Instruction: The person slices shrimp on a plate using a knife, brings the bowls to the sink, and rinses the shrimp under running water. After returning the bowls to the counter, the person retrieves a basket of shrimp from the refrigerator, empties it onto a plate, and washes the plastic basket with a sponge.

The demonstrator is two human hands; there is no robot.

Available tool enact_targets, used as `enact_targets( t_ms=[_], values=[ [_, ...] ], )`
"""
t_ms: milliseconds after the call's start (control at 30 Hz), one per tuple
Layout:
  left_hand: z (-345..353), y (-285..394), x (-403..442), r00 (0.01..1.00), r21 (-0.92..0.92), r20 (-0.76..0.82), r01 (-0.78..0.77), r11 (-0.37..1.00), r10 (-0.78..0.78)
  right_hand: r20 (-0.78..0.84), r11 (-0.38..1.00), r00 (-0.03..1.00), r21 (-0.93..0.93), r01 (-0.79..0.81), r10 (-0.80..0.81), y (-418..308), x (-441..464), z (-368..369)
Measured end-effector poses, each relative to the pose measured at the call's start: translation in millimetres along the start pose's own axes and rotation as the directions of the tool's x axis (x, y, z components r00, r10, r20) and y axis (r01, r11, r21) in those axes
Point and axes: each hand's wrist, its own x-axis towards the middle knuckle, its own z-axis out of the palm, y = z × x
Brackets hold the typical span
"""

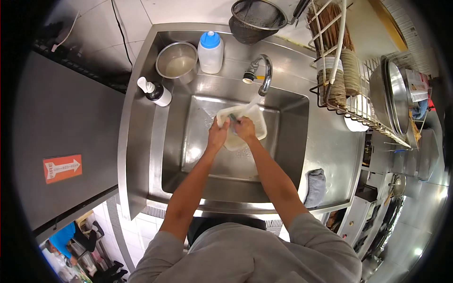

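A pale, cream-coloured plastic container [257, 118] is held tilted inside the steel sink [207, 175]. My left hand [218, 134] grips its left rim, thumb inside and fingers around the outside. Over the container's inside, my right hand [245, 129] is closed on a small dark green scrubbing pad [233, 117], mostly hidden by the fingers. From the curved faucet [268, 75], a stream of water falls toward the container. Wet patches and bubbles show on the sink floor around it.
On the back ledge stand a metal pot [163, 59] with cloudy liquid and a blue-capped white bottle [211, 54]. A pump bottle [158, 93] is at left, a grey cloth [315, 187] at right. A strainer [257, 23] and wire rack [349, 106] hang above. Another person [63, 238] is at lower left.
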Motion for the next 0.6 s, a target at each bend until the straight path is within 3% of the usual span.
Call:
enact_targets(
  t_ms=[33,100,233,267,300,333,400,433,467,533,600],
  values=[
    [1,2,4,1.000,0.003,0.000,0.003,1.000,-0.003,0.003,1.000,1.000,0.003,-0.002,0.002,-5,-1,7],
    [7,8,18,0.995,0.038,0.002,-0.103,0.994,0.103,0.097,0.832,0.979,0.547,0.099,-0.180,-15,0,13],
    [5,20,36,0.990,0.102,0.065,-0.128,0.987,0.122,0.141,0.715,0.979,0.699,0.008,-0.148,-30,-4,-29],
    [8,20,42,0.986,0.195,0.011,-0.163,0.967,0.164,0.213,0.856,0.929,0.490,0.167,-0.303,-26,2,-40],
    [12,20,45,0.976,0.286,-0.035,-0.194,0.938,0.213,0.318,0.902,0.850,0.257,0.348,-0.419,-25,3,-47],
    [16,20,46,0.977,0.287,-0.025,-0.196,0.938,0.212,0.313,0.904,0.856,0.257,0.341,-0.412,-22,-1,-44],
    [25,35,41,0.920,0.384,0.088,-0.385,0.839,0.382,0.350,0.937,0.877,0.005,0.349,-0.329,-19,-13,-40],
    [31,40,33,0.942,0.388,0.046,-0.323,0.863,0.332,0.319,0.950,0.926,-0.164,0.265,-0.203,-15,-18,-41],
    [37,40,32,0.939,0.384,0.052,-0.333,0.861,0.340,0.309,0.950,0.929,-0.168,0.263,-0.202,-7,-17,-41],
    [45,32,26,0.893,0.427,0.118,-0.440,0.790,0.433,0.055,0.777,0.966,-0.584,0.235,-0.252,32,-17,-27],
    [43,40,18,0.898,0.436,0.112,-0.429,0.791,0.425,-0.014,0.801,0.980,-0.578,0.155,-0.200,59,-17,-23]
  ],
)
